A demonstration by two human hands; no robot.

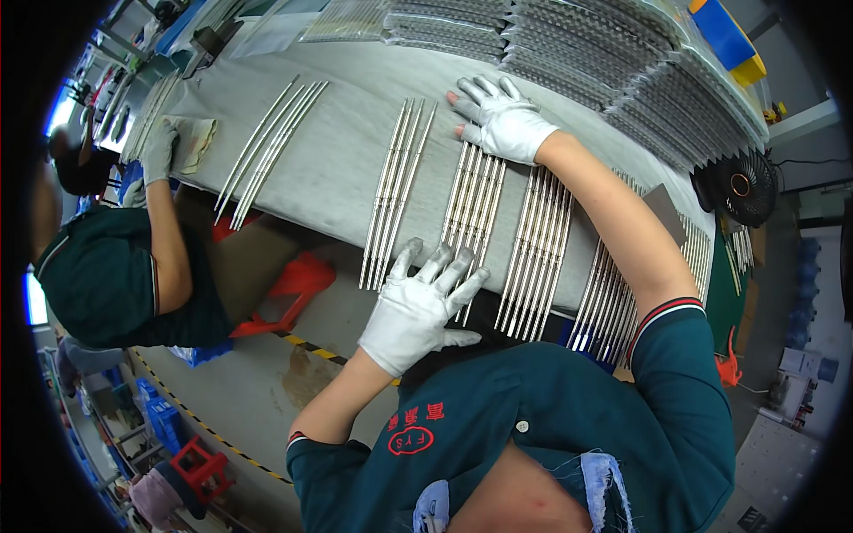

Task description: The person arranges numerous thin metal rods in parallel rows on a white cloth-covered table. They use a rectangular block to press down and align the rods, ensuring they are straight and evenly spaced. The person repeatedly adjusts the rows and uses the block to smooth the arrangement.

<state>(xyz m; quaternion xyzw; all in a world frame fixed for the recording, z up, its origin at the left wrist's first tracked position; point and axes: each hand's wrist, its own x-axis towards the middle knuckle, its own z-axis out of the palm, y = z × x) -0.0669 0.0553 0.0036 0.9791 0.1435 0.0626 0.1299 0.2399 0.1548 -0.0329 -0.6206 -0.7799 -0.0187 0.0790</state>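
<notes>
Had a row of long, slim, silvery metal rods [474,200] lying side by side on the table covered in pale grey cloth [346,178], running from one hand to the other. Placed the white-gloved left hand [409,311], fingers apart and tips smudged grey, at the near ends by the table edge; could not tell the pressure there. Set the white-gloved right hand [506,124] at the far ends, fingers spread, two fingertips bare, clamped on nothing visible. Judged a light, flat touch at both ends best, with rods parallel, tips level and none rolled over another. Had a sparser silvery group [395,191] just to the left and a denser silvery group [536,253] to the right, so seemed wise to guard both gaps. Saw, farther out, plastic-wrapped grey stacks [569,53] behind and a round black fan [739,185] at right.
</notes>
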